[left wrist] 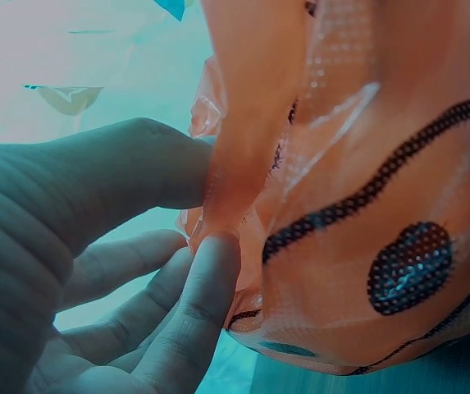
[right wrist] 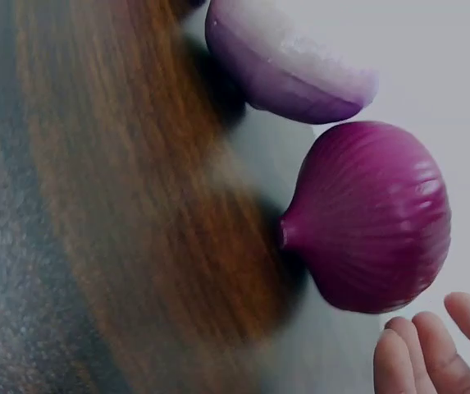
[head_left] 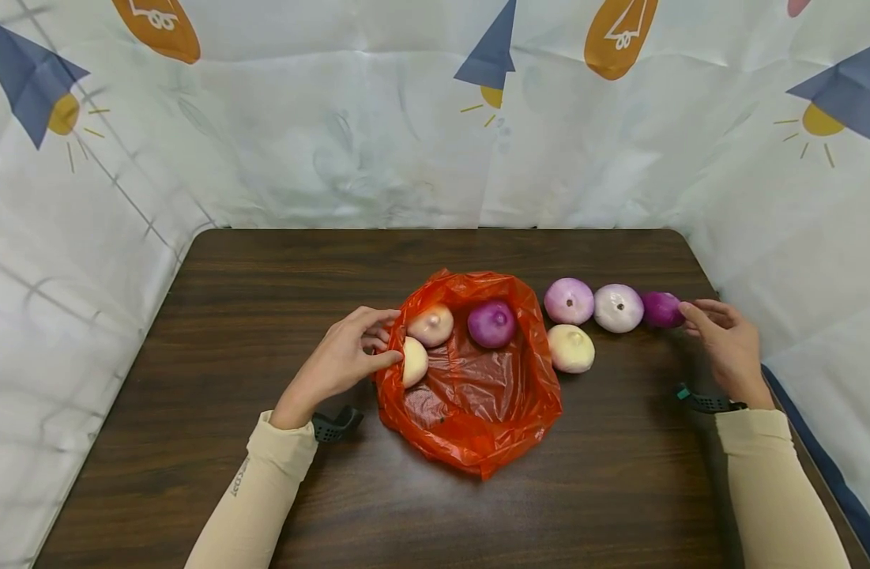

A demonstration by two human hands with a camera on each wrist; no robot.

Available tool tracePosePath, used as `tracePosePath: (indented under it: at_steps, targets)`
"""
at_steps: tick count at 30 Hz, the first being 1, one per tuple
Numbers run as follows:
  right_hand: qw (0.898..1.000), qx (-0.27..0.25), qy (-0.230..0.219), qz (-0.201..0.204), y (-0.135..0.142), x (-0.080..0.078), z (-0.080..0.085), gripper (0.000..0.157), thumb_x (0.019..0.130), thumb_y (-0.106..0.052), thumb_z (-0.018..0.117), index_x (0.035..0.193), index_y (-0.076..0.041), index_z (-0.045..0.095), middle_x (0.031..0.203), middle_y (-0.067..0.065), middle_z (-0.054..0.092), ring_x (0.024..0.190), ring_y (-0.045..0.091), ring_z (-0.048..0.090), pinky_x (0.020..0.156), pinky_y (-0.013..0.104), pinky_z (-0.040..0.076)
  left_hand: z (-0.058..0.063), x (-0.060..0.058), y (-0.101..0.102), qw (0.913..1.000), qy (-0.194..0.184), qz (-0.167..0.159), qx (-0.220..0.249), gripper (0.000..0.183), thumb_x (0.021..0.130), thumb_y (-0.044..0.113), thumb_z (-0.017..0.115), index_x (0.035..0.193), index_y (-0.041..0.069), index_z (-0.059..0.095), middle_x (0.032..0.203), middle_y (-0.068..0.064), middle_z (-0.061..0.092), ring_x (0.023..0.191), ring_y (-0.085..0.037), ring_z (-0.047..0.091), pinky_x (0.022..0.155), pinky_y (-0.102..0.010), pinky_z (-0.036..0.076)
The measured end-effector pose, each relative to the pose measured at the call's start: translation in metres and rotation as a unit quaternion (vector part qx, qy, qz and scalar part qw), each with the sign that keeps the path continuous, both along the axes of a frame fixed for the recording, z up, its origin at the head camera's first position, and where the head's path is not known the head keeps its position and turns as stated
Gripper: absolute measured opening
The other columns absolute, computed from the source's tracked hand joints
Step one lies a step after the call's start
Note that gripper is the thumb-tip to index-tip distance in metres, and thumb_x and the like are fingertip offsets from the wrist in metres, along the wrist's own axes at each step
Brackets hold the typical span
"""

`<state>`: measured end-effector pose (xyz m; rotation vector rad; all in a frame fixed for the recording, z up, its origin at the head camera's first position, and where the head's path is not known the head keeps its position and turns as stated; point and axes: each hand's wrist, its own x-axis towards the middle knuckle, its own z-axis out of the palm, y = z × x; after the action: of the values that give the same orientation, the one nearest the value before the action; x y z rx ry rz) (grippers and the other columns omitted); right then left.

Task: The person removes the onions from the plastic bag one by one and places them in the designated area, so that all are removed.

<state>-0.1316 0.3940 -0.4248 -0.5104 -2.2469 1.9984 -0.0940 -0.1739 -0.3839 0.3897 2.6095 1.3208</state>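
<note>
My left hand (head_left: 349, 356) pinches the left rim of a red plastic bag (head_left: 477, 450) between thumb and fingers. The left wrist view shows the thumb and fingertips on the thin film of the bag (left wrist: 333, 197), which has dark printed lines. Inside the bag lie a purple onion (head_left: 491, 324) and two pale onions, one (head_left: 433, 325) behind the other (head_left: 414, 362). At the right, my right hand (head_left: 729, 344) is at a dark purple onion (head_left: 663, 309). In the right wrist view its fingers are spread around the side of that onion (right wrist: 374, 217), not curled round it.
Left of the dark purple onion sit a whitish-purple onion (head_left: 618, 308) and a light purple onion (head_left: 569, 301). A pale yellow onion (head_left: 571, 348) stands close to the bag's right side. All rest on a dark wooden table (head_left: 264, 269) with white printed cloth (head_left: 406, 142) around it.
</note>
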Motion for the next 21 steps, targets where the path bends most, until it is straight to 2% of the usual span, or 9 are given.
tracePosePath:
  at_steps: [9, 14, 16, 18, 21]
  targets:
    - [0.995, 0.094, -0.012, -0.014, -0.007, 0.000, 0.013, 0.038, 0.094, -0.030, 0.078, 0.126, -0.021, 0.061, 0.099, -0.019, 0.064, 0.082, -0.003, 0.066, 0.072, 0.005, 0.050, -0.001, 0.001, -0.001, 1.0000, 0.004, 0.000, -0.003, 0.060, 0.090, 0.015, 0.081, 0.145, 0.008, 0.058, 0.124, -0.012, 0.061, 0.106, -0.023, 0.067, 0.096, -0.043, 0.062]
    - [0.996, 0.083, 0.008, -0.017, -0.013, 0.001, 0.020, 0.038, 0.093, -0.027, 0.079, 0.127, -0.018, 0.062, 0.098, -0.018, 0.065, 0.079, -0.003, 0.067, 0.072, 0.006, 0.049, -0.001, 0.001, 0.000, 1.0000, 0.004, -0.001, -0.004, 0.060, 0.090, 0.015, 0.081, 0.145, 0.007, 0.058, 0.124, -0.012, 0.061, 0.106, -0.023, 0.067, 0.095, -0.043, 0.062]
    - [0.995, 0.098, 0.011, -0.016, -0.016, 0.002, 0.023, 0.039, 0.093, -0.027, 0.078, 0.128, -0.018, 0.063, 0.098, -0.021, 0.066, 0.079, -0.004, 0.067, 0.073, 0.005, 0.049, 0.000, 0.001, 0.000, 1.0000, 0.005, -0.001, -0.004, 0.060, 0.090, 0.015, 0.081, 0.145, 0.007, 0.058, 0.125, -0.013, 0.061, 0.105, -0.024, 0.067, 0.095, -0.043, 0.062]
    - [0.991, 0.133, 0.010, -0.014, -0.020, 0.002, 0.026, 0.040, 0.094, -0.030, 0.077, 0.129, -0.018, 0.063, 0.098, -0.024, 0.066, 0.080, -0.005, 0.066, 0.072, 0.005, 0.049, 0.000, 0.001, 0.000, 1.0000, 0.005, -0.002, -0.004, 0.060, 0.090, 0.015, 0.081, 0.145, 0.007, 0.058, 0.125, -0.013, 0.061, 0.105, -0.023, 0.067, 0.095, -0.043, 0.062]
    - [0.980, 0.200, 0.007, -0.008, -0.028, 0.002, 0.030, 0.044, 0.094, -0.037, 0.076, 0.132, -0.020, 0.063, 0.098, -0.029, 0.063, 0.085, -0.008, 0.062, 0.071, 0.006, 0.048, 0.000, 0.001, 0.000, 1.0000, 0.006, -0.002, -0.005, 0.060, 0.090, 0.015, 0.081, 0.145, 0.007, 0.058, 0.126, -0.013, 0.061, 0.105, -0.023, 0.067, 0.095, -0.043, 0.062]
